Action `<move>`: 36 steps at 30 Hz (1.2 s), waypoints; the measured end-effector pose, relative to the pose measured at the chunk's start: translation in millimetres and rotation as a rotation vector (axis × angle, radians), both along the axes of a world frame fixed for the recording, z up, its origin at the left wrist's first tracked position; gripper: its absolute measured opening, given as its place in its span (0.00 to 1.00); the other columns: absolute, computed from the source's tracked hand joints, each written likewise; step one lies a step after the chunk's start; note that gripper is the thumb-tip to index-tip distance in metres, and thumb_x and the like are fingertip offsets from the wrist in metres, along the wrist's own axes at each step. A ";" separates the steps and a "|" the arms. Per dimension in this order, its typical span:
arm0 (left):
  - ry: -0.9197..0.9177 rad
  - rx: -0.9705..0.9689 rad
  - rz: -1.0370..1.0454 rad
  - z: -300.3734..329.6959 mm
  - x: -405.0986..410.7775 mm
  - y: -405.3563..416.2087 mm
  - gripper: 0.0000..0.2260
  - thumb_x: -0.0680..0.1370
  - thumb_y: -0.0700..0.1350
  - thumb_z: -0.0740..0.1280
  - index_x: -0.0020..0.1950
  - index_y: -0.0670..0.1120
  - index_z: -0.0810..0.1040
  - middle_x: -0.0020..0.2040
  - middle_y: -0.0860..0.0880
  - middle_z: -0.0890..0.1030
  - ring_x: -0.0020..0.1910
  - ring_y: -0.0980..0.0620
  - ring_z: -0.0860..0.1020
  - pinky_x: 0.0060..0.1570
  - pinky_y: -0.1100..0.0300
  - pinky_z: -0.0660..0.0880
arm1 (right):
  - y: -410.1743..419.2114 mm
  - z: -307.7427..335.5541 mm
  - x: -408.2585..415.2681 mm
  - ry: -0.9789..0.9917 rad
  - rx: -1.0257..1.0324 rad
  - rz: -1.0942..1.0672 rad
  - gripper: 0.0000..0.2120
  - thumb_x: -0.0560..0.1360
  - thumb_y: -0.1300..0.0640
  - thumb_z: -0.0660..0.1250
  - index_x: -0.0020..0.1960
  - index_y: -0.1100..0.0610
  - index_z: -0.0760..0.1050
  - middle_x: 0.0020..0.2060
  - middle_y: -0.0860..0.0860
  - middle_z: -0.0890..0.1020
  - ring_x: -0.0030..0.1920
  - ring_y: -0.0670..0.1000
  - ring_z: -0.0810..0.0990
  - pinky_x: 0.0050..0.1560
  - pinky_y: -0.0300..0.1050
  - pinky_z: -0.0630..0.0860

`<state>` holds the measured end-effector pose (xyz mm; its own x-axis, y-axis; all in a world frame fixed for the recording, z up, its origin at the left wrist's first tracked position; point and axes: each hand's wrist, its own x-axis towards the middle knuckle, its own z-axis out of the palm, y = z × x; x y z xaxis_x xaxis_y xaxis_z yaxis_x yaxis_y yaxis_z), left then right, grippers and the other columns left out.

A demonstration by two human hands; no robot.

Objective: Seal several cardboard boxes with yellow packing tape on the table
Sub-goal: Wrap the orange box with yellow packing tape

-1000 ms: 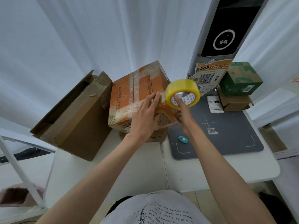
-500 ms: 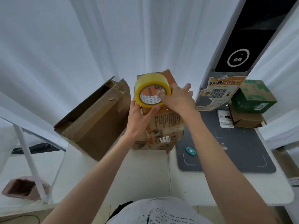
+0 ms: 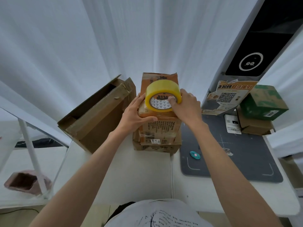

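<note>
Your right hand (image 3: pixel 186 106) has its fingers curled round the yellow tape roll (image 3: pixel 163 95), the thumb hooked inside the core so the roll can turn as you pull — that grip looks chosen to let tape pay out without the roll slipping away. The roll sits on the top of the orange box (image 3: pixel 159 115), which stands on a second carton (image 3: pixel 155 145) on the white surface (image 3: pixel 139 176), just in front of the curtain. Your left hand (image 3: pixel 136 114) clamps the upper left corner of that orange box, the thumb pressed across the front face; I read that as a brace, keeping the tall, narrow stack from tipping or sliding while the tape is drawn across the top. Whether a tape end is already stuck down under the roll cannot be told from here. To the left, touching or nearly touching the stack, leans a larger brown box (image 3: pixel 98 115) with its flap open, probably waiting its turn. On the right, a dark mat (image 3: pixel 237 158) carries a small teal cutter (image 3: pixel 195 155), placed near enough to reach when the strip needs cutting, and a green box (image 3: pixel 264 102) sits on another carton well apart. Press evenly — an off-centre pull could rock the top box.
</note>
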<state>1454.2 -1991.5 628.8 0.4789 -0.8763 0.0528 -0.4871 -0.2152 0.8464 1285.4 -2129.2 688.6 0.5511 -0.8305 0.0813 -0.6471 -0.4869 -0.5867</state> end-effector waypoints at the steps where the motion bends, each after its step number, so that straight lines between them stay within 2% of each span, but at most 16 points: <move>1: 0.007 0.002 -0.011 0.9 3.0 2.0 0.51 0.61 0.74 0.75 0.80 0.60 0.61 0.80 0.55 0.62 0.76 0.51 0.67 0.70 0.42 0.72 | -0.7 0.0 -1.9 -0.037 0.015 0.009 0.13 0.82 0.48 0.61 0.58 0.57 0.71 0.42 0.53 0.77 0.46 0.59 0.76 0.46 0.48 0.65; 4: 0.087 -0.028 -0.032 2.5 8.1 8.8 0.52 0.61 0.72 0.76 0.80 0.59 0.61 0.79 0.54 0.63 0.71 0.51 0.72 0.64 0.45 0.78 | -2.5 2.8 -8.5 -0.140 0.054 0.030 0.09 0.82 0.55 0.62 0.59 0.58 0.70 0.34 0.48 0.73 0.41 0.58 0.74 0.45 0.48 0.64; 6: 0.107 -0.029 -0.039 1.1 9.8 11.2 0.52 0.61 0.72 0.76 0.80 0.60 0.61 0.79 0.54 0.63 0.70 0.51 0.73 0.63 0.45 0.79 | -2.9 1.9 -9.2 -0.162 0.060 0.028 0.04 0.81 0.55 0.62 0.50 0.55 0.72 0.33 0.47 0.74 0.40 0.58 0.75 0.44 0.49 0.66; 8: 0.093 -0.012 -0.047 0.1 10.9 12.1 0.51 0.62 0.73 0.76 0.80 0.62 0.59 0.80 0.55 0.62 0.73 0.51 0.71 0.65 0.43 0.77 | -1.1 -0.6 -6.2 -0.196 0.083 -0.004 0.09 0.81 0.52 0.63 0.42 0.51 0.72 0.32 0.47 0.75 0.39 0.56 0.76 0.45 0.50 0.70; 9: 0.083 0.003 -0.048 -0.3 11.6 12.7 0.51 0.62 0.74 0.75 0.80 0.62 0.58 0.80 0.55 0.60 0.75 0.50 0.68 0.67 0.42 0.75 | 0.1 -2.4 -4.5 -0.197 0.098 -0.020 0.11 0.81 0.49 0.63 0.41 0.51 0.73 0.32 0.47 0.76 0.39 0.55 0.76 0.44 0.50 0.72; 12: 0.010 0.061 -0.058 4.6 12.5 14.9 0.53 0.63 0.75 0.72 0.82 0.58 0.56 0.83 0.59 0.51 0.80 0.51 0.57 0.72 0.41 0.69 | 4.1 -10.9 0.6 -0.135 0.074 -0.027 0.16 0.80 0.41 0.64 0.48 0.54 0.78 0.39 0.51 0.81 0.43 0.55 0.78 0.44 0.49 0.73; 14: -0.067 0.087 -0.085 8.6 10.0 13.0 0.55 0.64 0.76 0.70 0.83 0.55 0.54 0.83 0.61 0.46 0.81 0.53 0.51 0.75 0.42 0.65 | 6.1 -13.8 4.6 -0.099 0.069 -0.038 0.20 0.77 0.36 0.66 0.54 0.53 0.78 0.47 0.53 0.82 0.48 0.56 0.80 0.47 0.51 0.76; 18: -0.310 0.128 -0.095 10.6 -5.9 4.2 0.56 0.66 0.74 0.68 0.84 0.51 0.47 0.84 0.53 0.44 0.81 0.54 0.39 0.80 0.41 0.48 | 10.5 -13.0 9.0 -0.041 0.103 -0.034 0.26 0.73 0.32 0.68 0.59 0.51 0.76 0.53 0.54 0.78 0.52 0.55 0.78 0.53 0.54 0.77; 20: -0.437 0.116 -0.082 8.9 -11.5 3.2 0.55 0.68 0.72 0.68 0.84 0.48 0.46 0.84 0.49 0.46 0.82 0.54 0.39 0.80 0.43 0.48 | 10.2 -12.1 7.8 -0.033 0.100 -0.030 0.25 0.74 0.33 0.68 0.58 0.52 0.77 0.53 0.55 0.78 0.53 0.55 0.78 0.53 0.52 0.75; 24: -0.454 0.145 -0.049 10.5 -11.8 5.7 0.56 0.68 0.70 0.68 0.83 0.46 0.42 0.84 0.50 0.46 0.82 0.55 0.43 0.79 0.51 0.56 | 5.1 -6.1 3.3 -0.043 0.135 -0.021 0.20 0.76 0.40 0.69 0.52 0.57 0.76 0.47 0.54 0.81 0.49 0.56 0.79 0.48 0.49 0.73; 28: -0.475 0.193 -0.043 11.8 -8.7 8.6 0.57 0.69 0.69 0.70 0.83 0.47 0.39 0.84 0.51 0.44 0.81 0.56 0.43 0.76 0.51 0.59 | -1.7 -1.2 -5.7 -0.240 0.323 -0.066 0.13 0.77 0.50 0.69 0.51 0.58 0.70 0.46 0.55 0.79 0.49 0.58 0.82 0.49 0.62 0.82; 31: -0.481 0.196 -0.056 11.5 -11.5 8.5 0.55 0.70 0.68 0.70 0.83 0.47 0.39 0.84 0.51 0.44 0.81 0.56 0.43 0.77 0.53 0.55 | -3.6 -2.6 -15.8 -0.378 0.412 -0.109 0.11 0.79 0.55 0.67 0.55 0.55 0.66 0.47 0.53 0.78 0.51 0.57 0.82 0.49 0.62 0.83; 33: -0.491 0.200 -0.057 12.3 -12.9 6.1 0.55 0.70 0.69 0.69 0.83 0.47 0.41 0.84 0.51 0.44 0.81 0.56 0.42 0.77 0.54 0.52 | 0.4 -5.7 -17.8 -0.452 0.403 -0.139 0.10 0.79 0.57 0.67 0.58 0.53 0.68 0.45 0.48 0.78 0.50 0.54 0.83 0.48 0.57 0.84; 35: -0.507 0.221 -0.062 12.5 -11.5 6.0 0.54 0.70 0.69 0.68 0.83 0.47 0.41 0.84 0.51 0.43 0.81 0.55 0.42 0.79 0.51 0.51 | 7.6 -9.2 -14.6 -0.464 0.316 -0.163 0.07 0.79 0.54 0.67 0.53 0.57 0.74 0.41 0.51 0.80 0.47 0.57 0.82 0.47 0.55 0.83; 36: -0.517 0.231 -0.070 12.7 -10.6 7.1 0.54 0.70 0.70 0.66 0.83 0.47 0.41 0.83 0.51 0.42 0.81 0.54 0.41 0.80 0.50 0.51 | 10.9 -12.3 -12.4 -0.458 0.289 -0.159 0.09 0.79 0.52 0.68 0.50 0.59 0.76 0.40 0.53 0.82 0.46 0.58 0.82 0.48 0.57 0.83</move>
